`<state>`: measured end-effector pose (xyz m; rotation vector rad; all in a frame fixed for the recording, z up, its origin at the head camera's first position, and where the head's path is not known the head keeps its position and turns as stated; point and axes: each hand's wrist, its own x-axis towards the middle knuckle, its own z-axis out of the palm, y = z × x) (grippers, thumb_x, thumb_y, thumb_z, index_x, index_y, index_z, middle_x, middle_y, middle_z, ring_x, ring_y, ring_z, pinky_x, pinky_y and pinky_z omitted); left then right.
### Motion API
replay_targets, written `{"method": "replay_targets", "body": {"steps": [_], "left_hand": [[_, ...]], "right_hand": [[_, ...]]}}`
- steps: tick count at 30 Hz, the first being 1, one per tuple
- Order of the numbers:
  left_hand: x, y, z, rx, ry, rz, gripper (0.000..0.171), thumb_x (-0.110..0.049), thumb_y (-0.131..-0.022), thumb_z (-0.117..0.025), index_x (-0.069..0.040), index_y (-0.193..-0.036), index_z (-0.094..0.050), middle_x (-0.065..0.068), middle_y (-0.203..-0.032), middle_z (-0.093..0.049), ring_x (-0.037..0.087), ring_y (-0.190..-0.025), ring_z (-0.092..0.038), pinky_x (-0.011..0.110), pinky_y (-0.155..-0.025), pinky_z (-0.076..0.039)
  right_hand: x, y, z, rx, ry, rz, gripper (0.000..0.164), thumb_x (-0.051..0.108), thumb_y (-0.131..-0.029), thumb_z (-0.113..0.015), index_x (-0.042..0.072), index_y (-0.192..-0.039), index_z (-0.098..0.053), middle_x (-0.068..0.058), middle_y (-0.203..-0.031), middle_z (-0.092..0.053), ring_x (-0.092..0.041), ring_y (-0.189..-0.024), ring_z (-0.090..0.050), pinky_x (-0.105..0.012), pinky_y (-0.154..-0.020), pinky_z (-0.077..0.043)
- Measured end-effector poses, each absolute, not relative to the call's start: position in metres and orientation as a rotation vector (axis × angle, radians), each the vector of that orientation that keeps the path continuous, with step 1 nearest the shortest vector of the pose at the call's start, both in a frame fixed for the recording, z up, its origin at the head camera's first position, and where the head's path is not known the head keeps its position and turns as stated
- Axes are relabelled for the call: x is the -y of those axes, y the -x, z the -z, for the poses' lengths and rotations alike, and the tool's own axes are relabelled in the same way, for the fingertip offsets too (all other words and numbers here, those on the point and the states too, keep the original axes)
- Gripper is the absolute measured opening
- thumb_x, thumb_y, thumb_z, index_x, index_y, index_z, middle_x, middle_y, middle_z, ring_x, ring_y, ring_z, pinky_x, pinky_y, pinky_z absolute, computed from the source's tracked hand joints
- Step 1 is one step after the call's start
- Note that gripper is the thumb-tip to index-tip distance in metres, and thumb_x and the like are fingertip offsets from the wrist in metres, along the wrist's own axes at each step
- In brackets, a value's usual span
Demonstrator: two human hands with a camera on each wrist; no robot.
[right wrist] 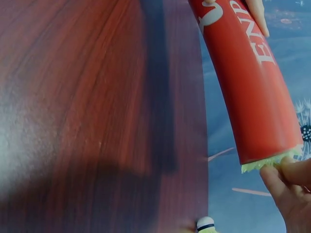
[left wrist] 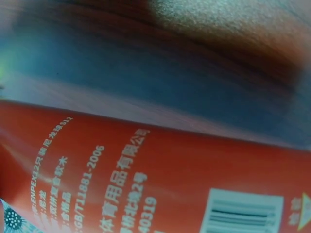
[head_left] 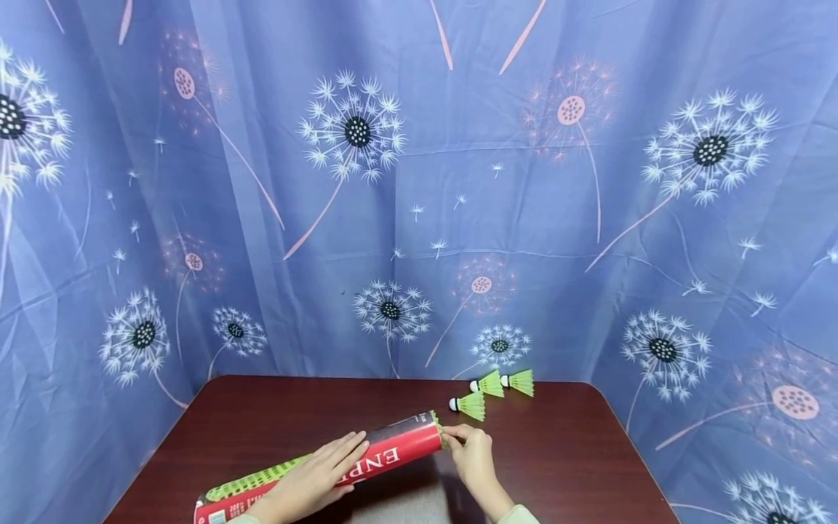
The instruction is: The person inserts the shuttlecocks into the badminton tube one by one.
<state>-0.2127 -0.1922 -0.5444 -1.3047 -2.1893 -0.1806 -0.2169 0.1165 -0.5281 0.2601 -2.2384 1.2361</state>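
Observation:
A red and black shuttlecock tube [head_left: 419,439] is held slantwise over the table in the head view, its right end the higher in the picture. My left hand [head_left: 312,474] grips it around the middle, fingers over the top and thumb below. At the tube's right end a yellow-green shuttlecock skirt [right wrist: 252,167] pokes slightly out of the mouth. Thumb and forefinger of my right hand [head_left: 474,460] pinch that skirt's edge. The left wrist view shows only the tube's printed red side [left wrist: 165,165], with a barcode; the left hand is out of that frame.
Three yellow-green shuttlecocks lie near the table's back edge, one in front [head_left: 471,406], one behind it [head_left: 490,383] and one to the right [head_left: 521,382]. The dark red-brown table [head_left: 563,451] meets a blue dandelion-print curtain [head_left: 432,204] at the back and sides.

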Motion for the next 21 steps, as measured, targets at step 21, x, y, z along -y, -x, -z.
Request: {"method": "replay_targets", "body": {"steps": [21], "left_hand": [[0.191,0.215,0.546,2.153,1.326,0.189,0.067,-0.042,-0.092,-0.061,0.0,-0.141,-0.045,0.016,-0.141,-0.049,0.026,-0.123,-0.053,0.038,-0.093,-0.05]], "right_hand": [[-0.143,0.225,0.535,2.246,-0.545,-1.145,0.029,-0.022,-0.07,-0.065,-0.001,-0.089,-0.075,-0.006,-0.077,-0.072,-0.011,-0.067,-0.066,-0.018,-0.058,-0.052]]}}
